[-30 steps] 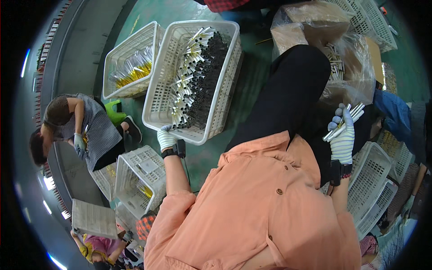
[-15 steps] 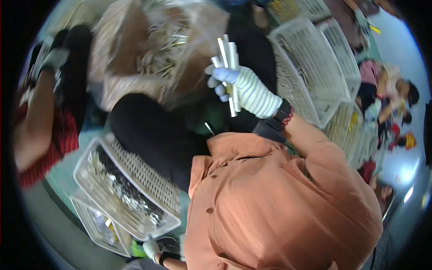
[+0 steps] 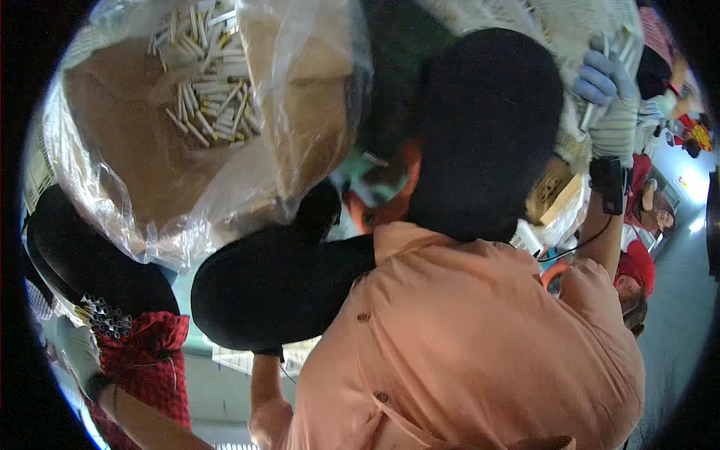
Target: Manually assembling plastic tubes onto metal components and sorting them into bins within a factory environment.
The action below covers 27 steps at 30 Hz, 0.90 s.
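Note:
At the upper right, my right hand [image 3: 611, 90] wears a striped glove with bluish fingertips. Its fingers are closed around slim white and silvery tubes [image 3: 589, 116], whose ends stick out past the glove. Pale plastic baskets [image 3: 570, 30] lie behind and beside that hand. My left forearm [image 3: 264, 394] reaches up from the lower edge to a dark wristband. Beyond the band, my black-clothed leg [image 3: 262, 289] hides the left hand. Many similar white tubes [image 3: 217, 90], some with yellowish ends, lie loose in a cardboard box [image 3: 120, 112] lined with clear plastic.
A co-worker in red checked clothing [image 3: 150, 367] sits at the left, a gloved hand by a bundle of tubes [image 3: 106, 318]. A small cardboard box [image 3: 559, 199] stands below my right hand. Part of a pale basket [image 3: 300, 356] shows under my left leg. Other people sit at far right.
My right hand has moved from the middle to the upper right, still holding tubes. My left hand has gone out of sight behind my leg. The view has shifted, bringing the lined box closer.

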### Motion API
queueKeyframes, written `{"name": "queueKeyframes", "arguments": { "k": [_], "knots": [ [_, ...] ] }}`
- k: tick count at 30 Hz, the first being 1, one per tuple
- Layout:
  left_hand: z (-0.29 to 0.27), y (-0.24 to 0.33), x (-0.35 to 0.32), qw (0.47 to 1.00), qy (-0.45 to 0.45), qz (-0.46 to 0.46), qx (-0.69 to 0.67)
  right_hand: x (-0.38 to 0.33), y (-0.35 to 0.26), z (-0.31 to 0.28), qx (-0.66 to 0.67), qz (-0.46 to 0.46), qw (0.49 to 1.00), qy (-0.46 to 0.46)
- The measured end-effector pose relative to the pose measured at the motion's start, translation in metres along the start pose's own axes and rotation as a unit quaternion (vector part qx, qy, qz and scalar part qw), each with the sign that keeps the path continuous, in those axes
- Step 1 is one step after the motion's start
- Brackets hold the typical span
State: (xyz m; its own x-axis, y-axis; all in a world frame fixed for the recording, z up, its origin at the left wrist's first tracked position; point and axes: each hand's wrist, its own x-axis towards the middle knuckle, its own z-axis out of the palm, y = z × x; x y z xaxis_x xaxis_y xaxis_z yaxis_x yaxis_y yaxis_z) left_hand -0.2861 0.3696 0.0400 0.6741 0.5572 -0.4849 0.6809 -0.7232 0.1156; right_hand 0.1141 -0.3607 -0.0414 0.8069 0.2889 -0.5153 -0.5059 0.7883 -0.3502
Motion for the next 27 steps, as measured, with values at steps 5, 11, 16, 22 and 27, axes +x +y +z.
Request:
{"name": "queueKeyframes", "arguments": {
  "k": [5, 11, 16, 22, 27],
  "knots": [
    [-0.095, -0.003, 0.05, 0.988, -0.033, -0.012, 0.153, -0.034, 0.046, -0.157, -0.254, -0.076, 0.928, 0.263],
    [-0.199, 0.027, 0.109, 0.951, -0.036, 0.019, 0.305, -0.149, 0.172, -0.255, -0.266, -0.026, 0.924, 0.273],
    [-0.282, 0.075, 0.154, 0.907, -0.006, 0.046, 0.418, -0.19, 0.28, -0.285, -0.28, 0.005, 0.927, 0.251],
    [-0.329, 0.113, 0.25, 0.859, -0.001, 0.09, 0.503, -0.241, 0.347, -0.283, -0.346, 0.041, 0.904, 0.247],
    [-0.376, 0.156, 0.309, 0.806, 0.028, 0.111, 0.581, -0.253, 0.415, -0.29, -0.384, 0.073, 0.893, 0.222]
  ]
}}
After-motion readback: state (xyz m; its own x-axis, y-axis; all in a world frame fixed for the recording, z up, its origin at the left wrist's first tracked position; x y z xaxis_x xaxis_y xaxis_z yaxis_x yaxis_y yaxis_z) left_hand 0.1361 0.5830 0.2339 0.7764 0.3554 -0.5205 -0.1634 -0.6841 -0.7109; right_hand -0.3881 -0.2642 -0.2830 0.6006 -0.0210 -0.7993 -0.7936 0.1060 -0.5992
